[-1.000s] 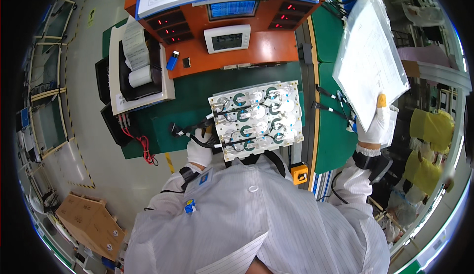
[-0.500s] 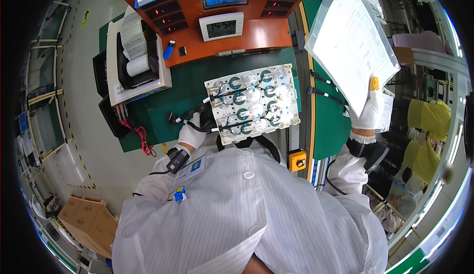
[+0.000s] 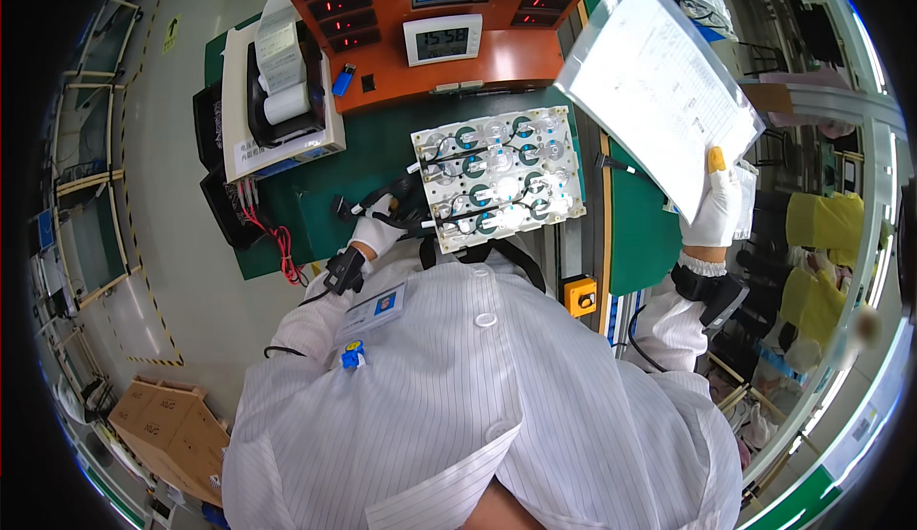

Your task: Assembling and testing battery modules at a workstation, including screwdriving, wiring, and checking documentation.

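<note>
Both hands wear white gloves: the right hand (image 3: 714, 207) pinches a laminated white paper sheet (image 3: 659, 86) by its lower corner, raised at two o'clock; the left hand (image 3: 374, 231) closes on black cabling (image 3: 406, 198) at nine o'clock of the white fixture tray of green-ringed round parts (image 3: 497, 175) on the green tabletop (image 3: 368, 162). That sheet looks light, floppy and slick, so an edge grip suits it.

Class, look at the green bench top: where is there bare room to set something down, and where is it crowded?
Bare green mat lies between the printer and the white fixture tray; another strip runs right of the tray. It is crowded where the left hand meets black cables at the tray's left edge.
</note>
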Demonstrator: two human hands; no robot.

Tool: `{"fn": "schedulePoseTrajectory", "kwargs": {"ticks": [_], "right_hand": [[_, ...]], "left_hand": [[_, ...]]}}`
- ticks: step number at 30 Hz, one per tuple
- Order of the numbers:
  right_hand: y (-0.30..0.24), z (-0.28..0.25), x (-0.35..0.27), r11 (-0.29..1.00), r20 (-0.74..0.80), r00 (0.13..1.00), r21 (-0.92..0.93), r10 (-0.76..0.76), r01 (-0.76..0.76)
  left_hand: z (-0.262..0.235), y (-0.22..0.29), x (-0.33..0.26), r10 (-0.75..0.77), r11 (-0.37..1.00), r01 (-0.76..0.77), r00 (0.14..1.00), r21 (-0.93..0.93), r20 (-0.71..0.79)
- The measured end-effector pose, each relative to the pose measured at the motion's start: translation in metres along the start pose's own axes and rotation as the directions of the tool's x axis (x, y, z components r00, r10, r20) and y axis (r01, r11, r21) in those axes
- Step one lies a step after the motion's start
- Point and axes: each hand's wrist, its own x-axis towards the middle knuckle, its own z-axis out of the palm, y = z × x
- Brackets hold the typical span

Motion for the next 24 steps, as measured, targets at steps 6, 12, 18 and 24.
{"fn": "schedulePoseTrajectory", "kwargs": {"ticks": [6,12,18,24], "right_hand": [[0.007,0.006,-0.011,0.991,-0.025,0.999,-0.129,0.029,-0.032],[0.01,0.031,-0.008,0.968,-0.027,1.0,-0.252,0.0,-0.007],[0.007,0.044,-0.005,0.959,-0.006,0.999,-0.281,-0.032,0.029],[0.002,0.042,-0.008,0.97,0.025,0.999,-0.24,-0.044,0.049]], "left_hand": [[0.004,-0.017,0.003,0.09,0.996,-0.09,0.996,0.009,-0.02],[0.01,-0.026,0.001,-0.07,0.996,0.072,0.997,-0.051,0.035],[0.002,-0.015,0.0,-0.108,0.994,0.106,0.983,0.025,0.149],[0.01,-0.03,0.0,-0.064,0.998,0.063,0.996,0.01,0.068]]}}
